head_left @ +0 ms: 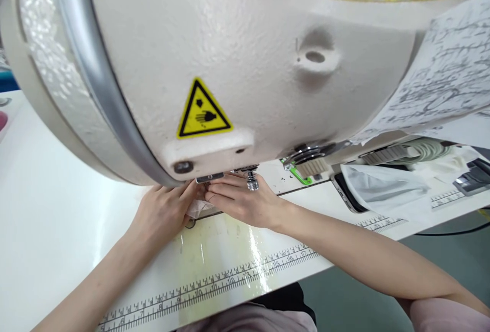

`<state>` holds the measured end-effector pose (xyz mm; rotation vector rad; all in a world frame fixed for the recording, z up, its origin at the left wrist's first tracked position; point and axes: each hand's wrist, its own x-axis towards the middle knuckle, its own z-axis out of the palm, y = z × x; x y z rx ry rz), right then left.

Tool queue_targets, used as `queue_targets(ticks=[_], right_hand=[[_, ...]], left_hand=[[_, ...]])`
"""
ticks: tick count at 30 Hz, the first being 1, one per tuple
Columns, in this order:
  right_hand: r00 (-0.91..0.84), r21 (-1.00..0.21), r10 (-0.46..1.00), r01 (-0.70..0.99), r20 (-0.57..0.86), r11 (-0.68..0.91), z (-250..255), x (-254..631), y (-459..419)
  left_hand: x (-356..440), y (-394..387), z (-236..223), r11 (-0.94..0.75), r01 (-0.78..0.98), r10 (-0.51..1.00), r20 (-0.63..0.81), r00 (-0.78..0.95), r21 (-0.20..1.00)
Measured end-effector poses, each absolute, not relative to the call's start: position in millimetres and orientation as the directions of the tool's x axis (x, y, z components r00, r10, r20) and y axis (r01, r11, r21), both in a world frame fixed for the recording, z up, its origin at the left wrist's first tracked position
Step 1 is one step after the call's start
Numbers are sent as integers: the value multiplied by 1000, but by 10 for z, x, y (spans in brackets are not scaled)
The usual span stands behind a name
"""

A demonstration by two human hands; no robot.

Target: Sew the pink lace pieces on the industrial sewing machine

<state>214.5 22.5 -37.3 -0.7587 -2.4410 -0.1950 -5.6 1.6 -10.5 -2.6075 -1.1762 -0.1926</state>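
A cream sewing machine head (252,56) fills the upper view and covers the needle area from sight. Just below its lower edge, a small piece of thin whitish fabric (199,208) lies between my two hands. My left hand (164,208) is closed at the left side of this fabric, its fingertips partly hidden beneath the machine. From the right comes my right hand (243,202), fingers together and bent, their tips at the fabric close to the left fingers. Directly above the right hand is a metal thread tension knob (252,179).
A printed ruler (199,293) runs along the front of the white table (57,209). At right lie a phone (346,194), white cloth (386,186), a black-grey object (472,176) and coiled cord (421,150). A written paper sheet (447,66) hangs over the machine arm.
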Motion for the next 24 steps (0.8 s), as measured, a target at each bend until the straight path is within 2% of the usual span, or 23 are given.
queue_targets(ticks=[9, 24], right_hand=[[-616, 22, 400, 561, 678, 828, -306, 2137, 233], [-618, 48, 429, 604, 659, 796, -283, 2143, 233]], left_hand=[[-23, 0, -88, -633, 753, 713, 242, 658, -181], [23, -1, -28, -636, 720, 684, 230, 692, -277]])
